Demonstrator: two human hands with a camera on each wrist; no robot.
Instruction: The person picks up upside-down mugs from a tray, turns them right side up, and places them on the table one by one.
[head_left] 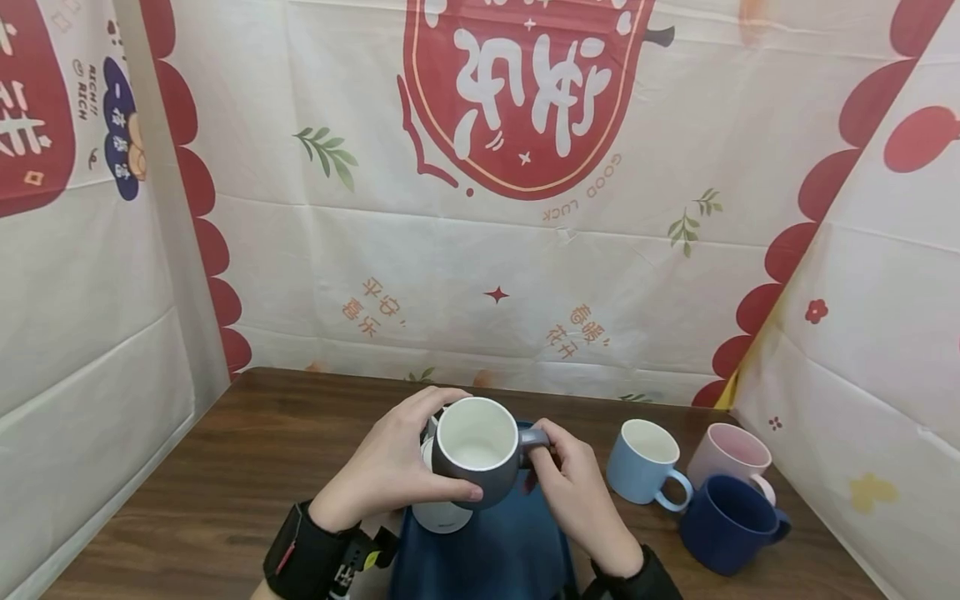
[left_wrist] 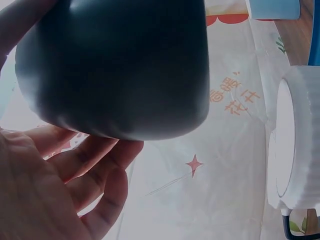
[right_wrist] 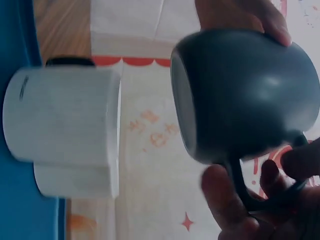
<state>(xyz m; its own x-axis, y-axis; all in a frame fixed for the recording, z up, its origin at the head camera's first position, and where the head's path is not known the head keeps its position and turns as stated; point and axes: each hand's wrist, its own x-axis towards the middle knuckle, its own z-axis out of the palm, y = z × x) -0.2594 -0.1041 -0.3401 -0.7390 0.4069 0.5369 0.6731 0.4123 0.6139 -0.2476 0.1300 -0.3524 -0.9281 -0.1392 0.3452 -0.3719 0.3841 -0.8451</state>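
A grey mug point(head_left: 476, 451) with a white inside is held up above the table, mouth toward me. My left hand point(head_left: 393, 465) wraps round its body, thumb across the front. My right hand point(head_left: 572, 482) pinches its handle point(head_left: 534, 437). In the left wrist view the mug's dark body point(left_wrist: 120, 65) fills the top, my fingers point(left_wrist: 95, 165) curled beneath it. In the right wrist view the grey mug point(right_wrist: 245, 95) hangs by its handle in my fingers point(right_wrist: 225, 205). Below it a white device point(head_left: 441, 515) stands on a blue mat point(head_left: 487, 550).
A light blue mug point(head_left: 643, 461), a pink mug point(head_left: 729, 458) and a navy mug point(head_left: 727, 521) stand together at the right on the wooden table point(head_left: 225, 475). Printed cloth walls close in the back and both sides.
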